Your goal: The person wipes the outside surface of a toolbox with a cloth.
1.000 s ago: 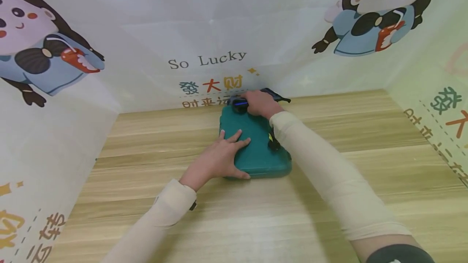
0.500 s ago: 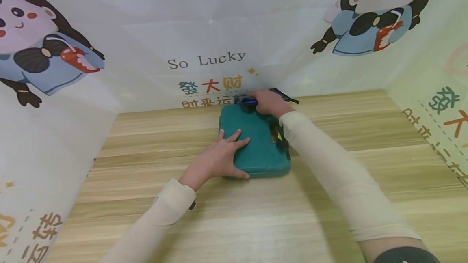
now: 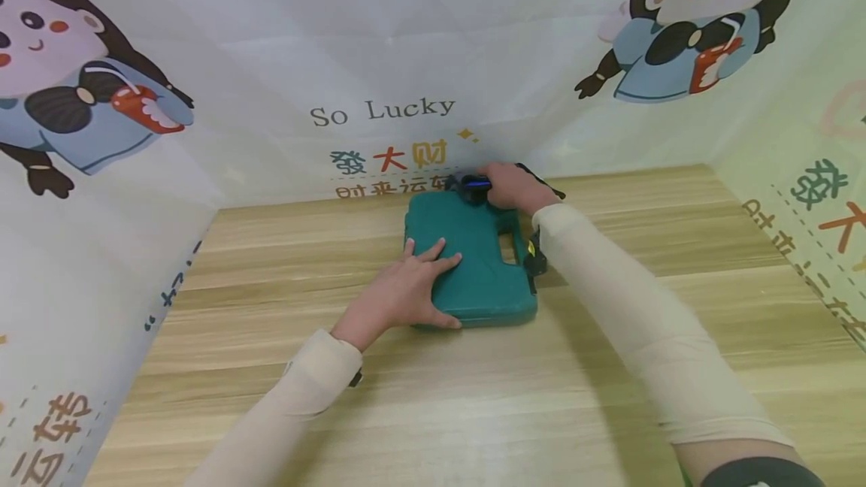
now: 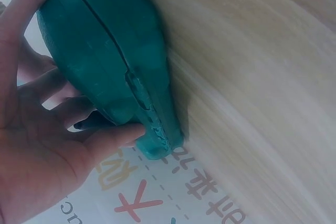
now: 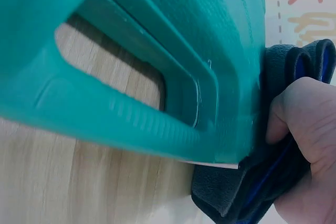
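Note:
A green hard plastic case [image 3: 473, 246] lies flat on the wooden tabletop, its handle cutout on the right side. My left hand [image 3: 406, 288] rests on its left part with the fingers spread, the thumb by the near edge. In the left wrist view, one finger reaches the hinged side of the case [image 4: 89, 45]. At the far end, my right hand [image 3: 516, 186] grips a folded dark cloth [image 3: 470, 188] with blue edging. The right wrist view has this cloth [image 5: 226, 190] against the end of the case, beside the handle; some fingertips are hidden.
Behind the case stands a white printed backdrop [image 3: 392, 58] with cartoon figures and lettering, close to the right hand. Similar printed sheets flank the wooden table [image 3: 473, 404] on both sides.
My right hand and the cloth have slid to the right along the far end of the case, uncovering more of the handle cutout. The left hand stays in place.

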{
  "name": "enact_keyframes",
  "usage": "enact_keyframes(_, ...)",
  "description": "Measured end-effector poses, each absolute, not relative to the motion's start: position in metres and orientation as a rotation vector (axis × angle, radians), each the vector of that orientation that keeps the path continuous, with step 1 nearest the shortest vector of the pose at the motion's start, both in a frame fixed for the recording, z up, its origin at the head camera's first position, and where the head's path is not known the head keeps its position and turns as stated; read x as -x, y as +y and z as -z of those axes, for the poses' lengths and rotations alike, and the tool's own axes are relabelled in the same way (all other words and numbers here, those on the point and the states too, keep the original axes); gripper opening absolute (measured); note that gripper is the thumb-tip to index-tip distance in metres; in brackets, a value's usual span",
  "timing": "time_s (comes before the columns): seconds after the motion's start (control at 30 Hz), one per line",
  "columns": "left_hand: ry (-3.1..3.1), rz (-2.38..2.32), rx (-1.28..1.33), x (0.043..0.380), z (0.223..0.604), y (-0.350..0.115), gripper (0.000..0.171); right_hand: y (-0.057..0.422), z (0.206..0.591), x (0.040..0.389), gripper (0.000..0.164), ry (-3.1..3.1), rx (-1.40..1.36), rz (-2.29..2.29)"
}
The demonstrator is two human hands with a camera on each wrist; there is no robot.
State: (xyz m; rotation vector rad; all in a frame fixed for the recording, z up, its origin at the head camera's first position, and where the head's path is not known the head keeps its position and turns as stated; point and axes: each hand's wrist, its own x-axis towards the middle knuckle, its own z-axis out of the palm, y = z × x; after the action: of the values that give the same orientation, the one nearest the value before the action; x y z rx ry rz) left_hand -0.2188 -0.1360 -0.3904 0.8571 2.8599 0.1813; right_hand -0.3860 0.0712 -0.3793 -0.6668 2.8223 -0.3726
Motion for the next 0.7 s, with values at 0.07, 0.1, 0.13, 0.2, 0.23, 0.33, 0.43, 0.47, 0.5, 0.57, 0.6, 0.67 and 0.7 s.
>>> enact_keyframes(0.07, 2.862, -0.178, -0.859, 0.219, 0.391, -0.136, 0.102, 0.074, 0.38, 0.387, 0.05, 2.818, 0.674, 0.408)
enact_keyframes(0.1, 2.861, -0.176, -0.859, 0.219, 0.391, -0.136, 0.102, 0.076, 0.38, 0.387, 0.051, 2.818, 0.676, 0.419)
enact_keyframes(0.13, 2.861, -0.174, -0.861, 0.219, 0.391, -0.137, 0.102, 0.077, 0.38, 0.388, 0.051, 2.816, 0.678, 0.435)
enact_keyframes(0.2, 2.86, -0.175, -0.871, 0.22, 0.391, -0.137, 0.102, 0.081, 0.381, 0.389, 0.052, 2.818, 0.682, 0.454)
enact_keyframes(0.23, 2.86, -0.178, -0.876, 0.22, 0.391, -0.137, 0.102, 0.083, 0.382, 0.39, 0.053, 2.82, 0.685, 0.46)
enact_keyframes(0.33, 2.856, -0.187, -0.878, 0.22, 0.391, -0.137, 0.102, 0.089, 0.384, 0.392, 0.054, 2.824, 0.701, 0.483)
enact_keyframes(0.43, 2.855, -0.193, -0.868, 0.22, 0.391, -0.137, 0.102, 0.094, 0.387, 0.393, 0.054, 2.831, 0.728, 0.53)
enact_keyframes(0.47, 2.857, -0.194, -0.867, 0.22, 0.391, -0.137, 0.102, 0.096, 0.388, 0.392, 0.054, 2.833, 0.735, 0.551)
enact_keyframes(0.5, 2.858, -0.194, -0.869, 0.22, 0.391, -0.137, 0.101, 0.098, 0.388, 0.392, 0.055, 2.832, 0.739, 0.573)
enact_keyframes(0.57, 2.862, -0.201, -0.875, 0.219, 0.391, -0.136, 0.101, 0.102, 0.39, 0.391, 0.055, 2.826, 0.743, 0.613)
enact_keyframes(0.6, 2.864, -0.203, -0.878, 0.219, 0.392, -0.136, 0.101, 0.104, 0.391, 0.389, 0.056, 2.823, 0.736, 0.633)
enact_keyframes(0.67, 2.865, -0.203, -0.876, 0.219, 0.392, -0.136, 0.102, 0.108, 0.392, 0.387, 0.055, 2.814, 0.733, 0.671)
enact_keyframes(0.7, 2.864, -0.201, -0.873, 0.219, 0.392, -0.136, 0.102, 0.11, 0.392, 0.385, 0.055, 2.808, 0.727, 0.69)
